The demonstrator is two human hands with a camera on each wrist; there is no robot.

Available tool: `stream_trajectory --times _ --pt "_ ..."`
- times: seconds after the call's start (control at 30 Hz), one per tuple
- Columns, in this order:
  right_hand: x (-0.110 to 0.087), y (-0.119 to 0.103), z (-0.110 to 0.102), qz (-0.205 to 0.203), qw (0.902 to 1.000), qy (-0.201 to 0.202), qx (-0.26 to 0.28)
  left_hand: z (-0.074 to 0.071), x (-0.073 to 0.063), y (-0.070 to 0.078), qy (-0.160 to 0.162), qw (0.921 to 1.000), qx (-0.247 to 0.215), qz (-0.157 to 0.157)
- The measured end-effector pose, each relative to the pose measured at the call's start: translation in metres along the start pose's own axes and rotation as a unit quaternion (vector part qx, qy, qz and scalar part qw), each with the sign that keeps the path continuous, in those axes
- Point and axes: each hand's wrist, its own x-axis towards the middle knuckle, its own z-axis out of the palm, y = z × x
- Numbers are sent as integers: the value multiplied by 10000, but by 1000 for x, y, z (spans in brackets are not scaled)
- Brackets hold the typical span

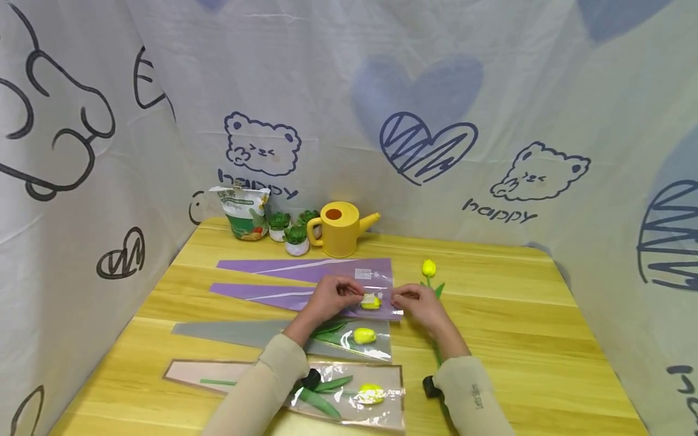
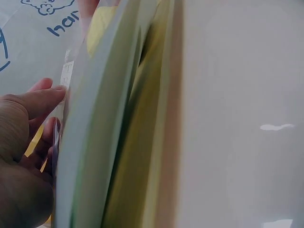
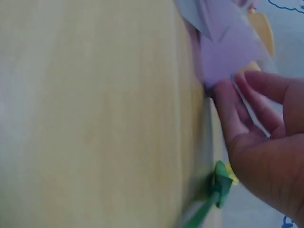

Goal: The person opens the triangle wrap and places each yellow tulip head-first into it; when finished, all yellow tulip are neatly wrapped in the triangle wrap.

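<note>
Several tapered flower sleeves lie side by side. In the head view, my left hand [image 1: 329,300] pinches the nearer purple sleeve [image 1: 240,290] by the white label, its thumb and fingertips meeting there. A yellow tulip [image 1: 372,304] shows inside that sleeve, its stem hidden by the hand. At the sleeve's wide right end my right hand [image 1: 428,312] pinches the plastic edge; in the right wrist view, thumb and fingers of the right hand [image 3: 270,161] meet at the purple film [image 3: 225,57]. The left wrist view has the left hand [image 2: 23,137] at the label [image 2: 66,76].
A grey sleeve [image 1: 229,332] and a pinkish sleeve [image 1: 392,412] each hold a yellow tulip. Behind lies another purple sleeve [image 1: 294,269]. A loose tulip [image 1: 429,268] passes under my right forearm. Watering can [image 1: 340,236], potted succulents [image 1: 296,239] and a bag [image 1: 243,215] stand at the back.
</note>
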Motion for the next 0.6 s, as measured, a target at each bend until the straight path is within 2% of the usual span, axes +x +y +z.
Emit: stream_trajectory --times 0.13,0.27,0.47,0.6 --pt "-4 -1 -10 152 9988 206 420 1 1 0 4 10000 77 26" --pt "-8 -4 -16 174 9984 121 516 0 1 -1 -5 10000 93 29" --pt "-11 -2 -19 146 9995 -210 198 1 1 -2 -60 9997 233 33" --pt "-12 1 -20 -32 9992 -379 -94 0 -1 -1 -79 9994 341 69"
